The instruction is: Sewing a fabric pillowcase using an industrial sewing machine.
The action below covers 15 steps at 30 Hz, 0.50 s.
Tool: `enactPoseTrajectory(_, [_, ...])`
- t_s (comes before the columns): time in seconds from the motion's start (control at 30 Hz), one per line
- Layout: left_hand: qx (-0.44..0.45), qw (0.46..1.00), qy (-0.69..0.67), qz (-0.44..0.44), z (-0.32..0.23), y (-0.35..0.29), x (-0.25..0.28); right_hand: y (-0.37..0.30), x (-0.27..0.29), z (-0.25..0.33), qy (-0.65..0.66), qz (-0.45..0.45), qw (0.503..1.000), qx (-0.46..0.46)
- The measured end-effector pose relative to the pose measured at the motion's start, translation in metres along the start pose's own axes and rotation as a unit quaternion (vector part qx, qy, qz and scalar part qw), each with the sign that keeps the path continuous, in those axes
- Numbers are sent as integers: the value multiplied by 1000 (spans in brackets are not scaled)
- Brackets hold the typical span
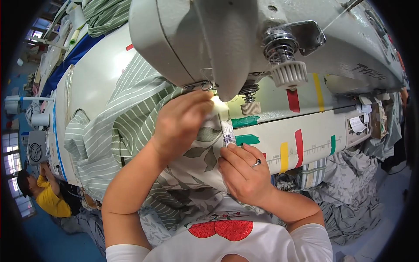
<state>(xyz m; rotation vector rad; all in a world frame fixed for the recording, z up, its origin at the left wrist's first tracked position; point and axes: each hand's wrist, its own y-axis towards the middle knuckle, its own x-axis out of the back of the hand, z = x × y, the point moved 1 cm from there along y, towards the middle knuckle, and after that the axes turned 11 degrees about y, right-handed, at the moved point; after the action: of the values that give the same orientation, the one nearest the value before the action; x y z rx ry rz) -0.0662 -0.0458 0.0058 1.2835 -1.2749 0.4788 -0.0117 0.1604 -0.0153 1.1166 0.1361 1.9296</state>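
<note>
My left hand (181, 122) is raised close under the head of a grey sewing machine (174, 35), at the lit needle area. Its fingers are pinched together and slightly blurred; whatever is between them is hidden. My right hand (246, 172), with a ring on one finger, grips the folded edge of a floral fabric (205, 163). Its fingertips press on the fold, and the thumb is out of sight. This cloth has grey-green leaves on a pale ground. Green-and-white striped fabric (98, 146) lies bunched to the left, partly under my left forearm.
Coloured tape strips (299, 148) mark the machine bed (266, 153) at right. Tension knobs (290, 74) jut from the machine. Crumpled printed cloth (345, 192) is heaped at lower right. A person in yellow (54, 198) sits at far left.
</note>
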Motion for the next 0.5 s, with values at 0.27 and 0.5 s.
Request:
enactPoseTrajectory(0.27, [-176, 983, 42, 32, 9, 5, 2, 1, 2, 0, -4, 10, 1000, 0])
enactPoseTrajectory(0.5, [-108, 992, -65, 15, 13, 4, 0, 1, -1, -1, -7, 8, 1000, 2])
